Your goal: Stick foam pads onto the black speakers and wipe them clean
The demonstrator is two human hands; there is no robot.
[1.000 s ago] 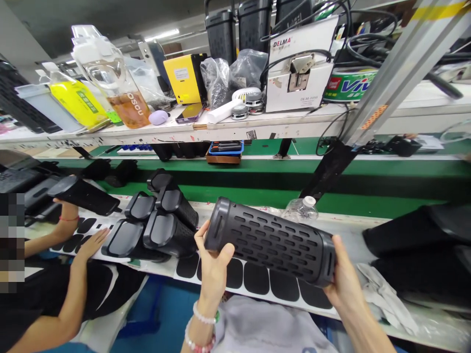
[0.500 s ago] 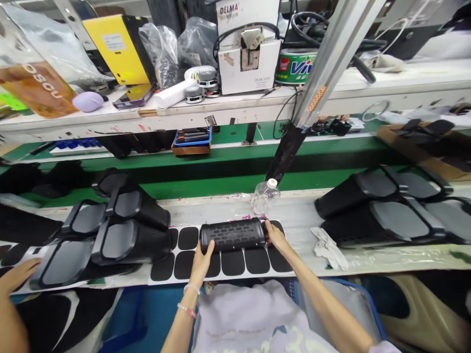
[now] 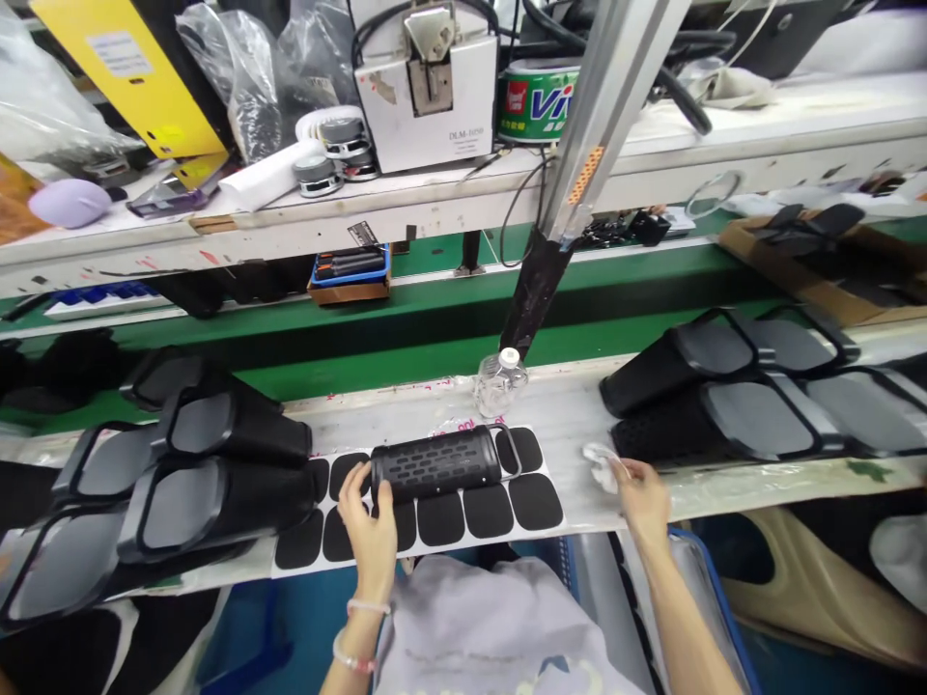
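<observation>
Watching remotely, I see the left hand [image 3: 369, 541] cupped against the black perforated speaker housing [image 3: 435, 463], which lies on a sheet of black rounded pads [image 3: 463, 516], most still in place, on the desk [image 3: 557, 415], while the right hand [image 3: 641, 497] apparently pinches a white cloth [image 3: 600, 465].

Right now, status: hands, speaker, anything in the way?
Left hand against near side of black perforated cylindrical speaker. Right hand at white cloth. Speaker on sheet of black pads. Plastic bottle behind, apart.
</observation>
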